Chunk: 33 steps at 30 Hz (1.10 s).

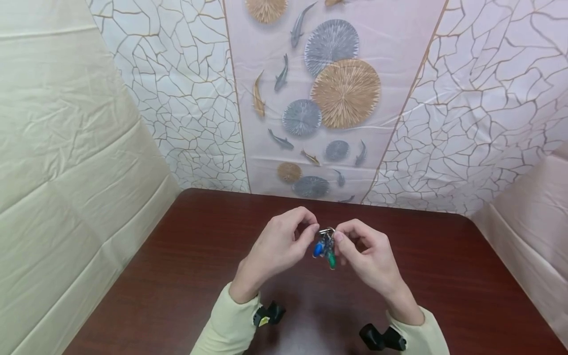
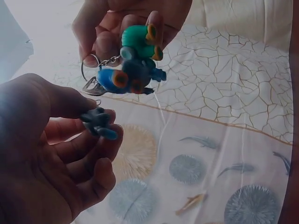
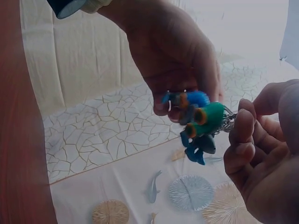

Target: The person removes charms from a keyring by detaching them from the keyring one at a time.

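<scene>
Hanging between the two hands above the table (image 1: 443,276), a key ring (image 1: 327,230) with small coloured fish charms (image 1: 325,248) is pinched at its top from both sides, its long axis running straight down from the fingertips. The ring is held by the right hand (image 1: 370,256) with curled fingers, while the left hand (image 1: 277,246) meets it from the opposite side, thumb and fingers closed on a separate small grey-blue charm (image 2: 99,122). Neither hand is clearly nearer, the cluster lying just at both sets of fingertips.
</scene>
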### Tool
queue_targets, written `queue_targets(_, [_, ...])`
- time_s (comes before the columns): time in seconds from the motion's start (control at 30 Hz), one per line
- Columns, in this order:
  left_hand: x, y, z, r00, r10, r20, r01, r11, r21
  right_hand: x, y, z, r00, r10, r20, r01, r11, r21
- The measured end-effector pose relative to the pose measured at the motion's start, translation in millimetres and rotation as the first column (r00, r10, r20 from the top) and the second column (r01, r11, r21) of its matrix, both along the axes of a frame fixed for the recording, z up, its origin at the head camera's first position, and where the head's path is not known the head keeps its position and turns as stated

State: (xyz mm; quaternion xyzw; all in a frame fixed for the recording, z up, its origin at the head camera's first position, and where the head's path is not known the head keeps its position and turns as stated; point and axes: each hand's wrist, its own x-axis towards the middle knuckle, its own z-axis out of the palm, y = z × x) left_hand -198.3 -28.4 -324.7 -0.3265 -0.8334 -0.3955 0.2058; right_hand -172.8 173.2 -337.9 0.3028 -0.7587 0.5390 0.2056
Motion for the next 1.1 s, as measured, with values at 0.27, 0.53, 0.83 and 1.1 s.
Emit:
queue_targets(0.27, [-21.9,-11.9,-11.7,0.994,0.025,0.108,-0.021,0.999,-0.041,-6.2,5.4,2.5,0.99,-0.075,0.117,0.069,0.996,0.051])
queue_targets(0.53, [-53.9,-33.7,-33.8,0.955,0.119,0.271,-0.092,0.99,-0.111,-17.2,8.0,-5.1,0.974,-0.098,0.206,0.09,0.995,0.049])
queue_targets(0.83, [-78.2,-63.4,-57.1,0.889,0.154,0.432,-0.112,0.986,-0.119,-19.5,7.2,-6.5,0.955,-0.051,0.293,0.075,0.995,-0.072])
queue_targets(1.1, [-94.0,-81.5,-79.5,0.82,0.225,0.525,-0.161,0.973,-0.166,-17.7,6.9,-1.1,0.934,0.1,0.344,-0.028,0.978,-0.208])
